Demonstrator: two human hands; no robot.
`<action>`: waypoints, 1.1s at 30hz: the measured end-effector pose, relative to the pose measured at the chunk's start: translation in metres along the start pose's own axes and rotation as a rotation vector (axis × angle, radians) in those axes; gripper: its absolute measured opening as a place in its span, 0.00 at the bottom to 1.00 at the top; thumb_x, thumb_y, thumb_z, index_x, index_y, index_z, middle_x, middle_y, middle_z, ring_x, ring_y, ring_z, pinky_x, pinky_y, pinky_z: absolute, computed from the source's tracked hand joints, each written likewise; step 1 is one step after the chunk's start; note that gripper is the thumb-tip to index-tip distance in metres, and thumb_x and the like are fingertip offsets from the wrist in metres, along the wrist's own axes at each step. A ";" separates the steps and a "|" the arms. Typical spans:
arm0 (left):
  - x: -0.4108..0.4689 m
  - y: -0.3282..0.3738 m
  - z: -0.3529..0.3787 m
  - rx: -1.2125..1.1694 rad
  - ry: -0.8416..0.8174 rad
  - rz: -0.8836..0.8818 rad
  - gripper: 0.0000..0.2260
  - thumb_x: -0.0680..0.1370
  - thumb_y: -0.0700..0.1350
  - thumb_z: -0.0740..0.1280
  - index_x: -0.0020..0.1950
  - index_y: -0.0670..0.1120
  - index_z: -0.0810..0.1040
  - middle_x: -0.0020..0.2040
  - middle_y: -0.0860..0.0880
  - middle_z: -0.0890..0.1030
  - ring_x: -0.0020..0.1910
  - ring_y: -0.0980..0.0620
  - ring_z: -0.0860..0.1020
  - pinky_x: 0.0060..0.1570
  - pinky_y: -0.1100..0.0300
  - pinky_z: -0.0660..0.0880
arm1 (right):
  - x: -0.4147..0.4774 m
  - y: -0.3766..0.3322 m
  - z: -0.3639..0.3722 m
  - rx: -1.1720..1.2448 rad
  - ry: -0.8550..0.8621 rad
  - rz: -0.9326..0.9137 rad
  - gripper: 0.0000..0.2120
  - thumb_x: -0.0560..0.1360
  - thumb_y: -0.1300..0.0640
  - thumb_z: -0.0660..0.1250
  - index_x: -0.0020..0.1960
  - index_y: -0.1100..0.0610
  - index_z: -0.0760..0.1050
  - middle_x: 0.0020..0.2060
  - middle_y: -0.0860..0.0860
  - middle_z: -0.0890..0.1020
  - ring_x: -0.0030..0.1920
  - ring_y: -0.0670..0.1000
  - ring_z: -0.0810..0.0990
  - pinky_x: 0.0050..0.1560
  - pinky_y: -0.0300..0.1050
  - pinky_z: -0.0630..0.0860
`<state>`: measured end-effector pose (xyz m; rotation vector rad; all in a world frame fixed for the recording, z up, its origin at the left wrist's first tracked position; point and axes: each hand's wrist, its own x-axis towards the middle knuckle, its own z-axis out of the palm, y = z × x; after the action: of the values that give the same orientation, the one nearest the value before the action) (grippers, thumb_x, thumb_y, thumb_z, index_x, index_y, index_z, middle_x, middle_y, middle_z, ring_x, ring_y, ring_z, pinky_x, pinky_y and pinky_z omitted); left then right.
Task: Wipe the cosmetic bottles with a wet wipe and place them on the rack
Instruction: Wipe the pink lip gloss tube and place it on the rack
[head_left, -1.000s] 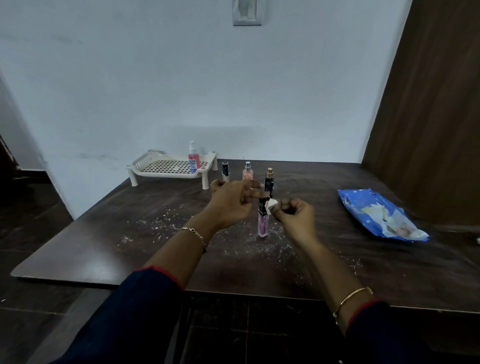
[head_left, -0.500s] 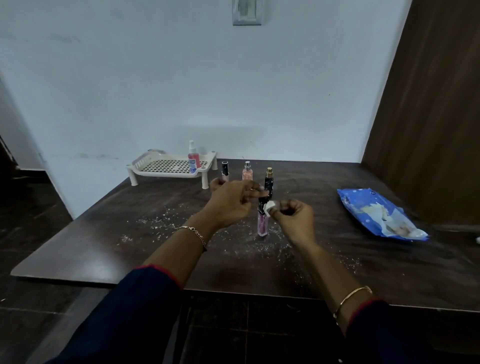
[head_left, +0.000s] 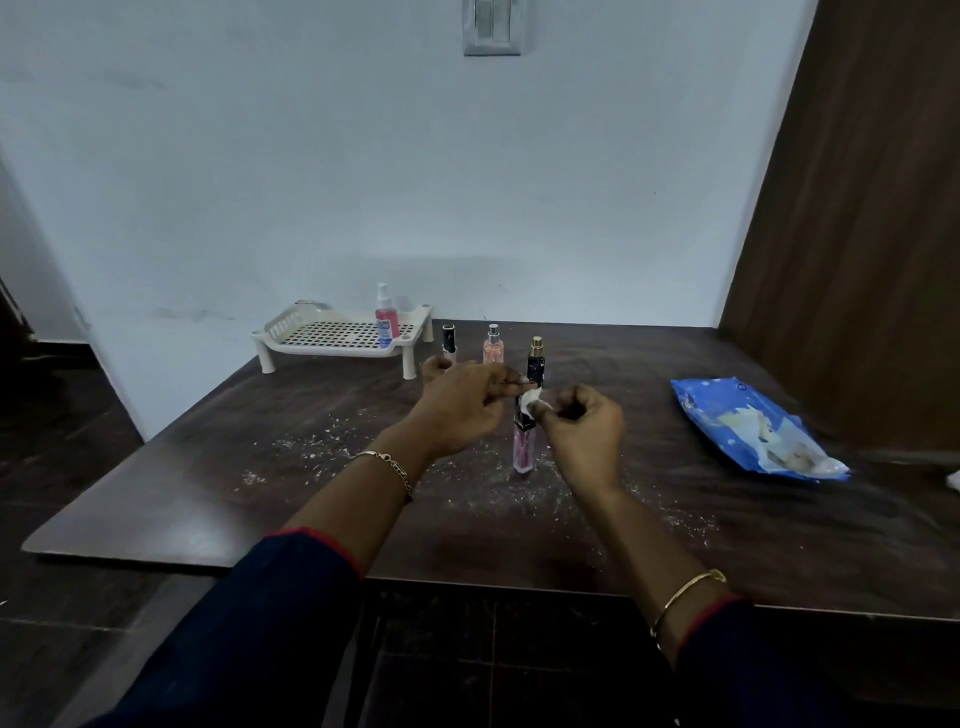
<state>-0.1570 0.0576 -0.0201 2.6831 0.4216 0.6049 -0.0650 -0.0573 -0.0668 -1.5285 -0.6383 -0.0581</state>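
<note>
One bottle (head_left: 387, 318) parked on the rack (head_left: 340, 339) against the wall, three more (head_left: 492, 344) lined up just in front of it on the table (head_left: 208, 467), evidently awaiting their turn. Held upright over the dusty tabletop near the middle, a pink tube (head_left: 522, 451), its dark cap pinched from above by the left hand (head_left: 460, 402) to steady it while the right hand (head_left: 584, 423) presses a balled wipe (head_left: 531, 401) against the cap, fingers closed tight around it. Off to the right, well apart, the blue wipe pack (head_left: 748, 421), left open, presumably for a fresh sheet.
</note>
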 end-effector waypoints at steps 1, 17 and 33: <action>0.000 0.001 0.000 -0.001 0.003 0.004 0.16 0.76 0.41 0.60 0.62 0.52 0.76 0.51 0.61 0.83 0.57 0.60 0.75 0.61 0.55 0.50 | 0.000 0.002 0.000 0.000 -0.009 0.002 0.18 0.68 0.66 0.74 0.31 0.50 0.69 0.28 0.45 0.76 0.30 0.43 0.74 0.33 0.35 0.72; 0.019 0.002 -0.014 -0.172 -0.113 0.086 0.12 0.67 0.56 0.66 0.48 0.57 0.80 0.44 0.64 0.83 0.51 0.71 0.78 0.65 0.40 0.63 | 0.004 0.012 -0.026 0.045 -0.155 0.159 0.08 0.68 0.68 0.73 0.36 0.62 0.74 0.36 0.55 0.83 0.38 0.48 0.82 0.40 0.37 0.77; 0.032 0.004 -0.008 0.150 -0.011 0.061 0.10 0.71 0.56 0.71 0.48 0.53 0.81 0.48 0.59 0.79 0.53 0.57 0.72 0.53 0.54 0.55 | -0.001 0.016 -0.037 0.138 -0.127 0.280 0.10 0.69 0.67 0.73 0.35 0.56 0.76 0.38 0.56 0.83 0.36 0.52 0.80 0.41 0.48 0.79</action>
<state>-0.1320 0.0674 -0.0005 2.8495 0.3983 0.5970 -0.0463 -0.0912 -0.0788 -1.4819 -0.5118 0.2920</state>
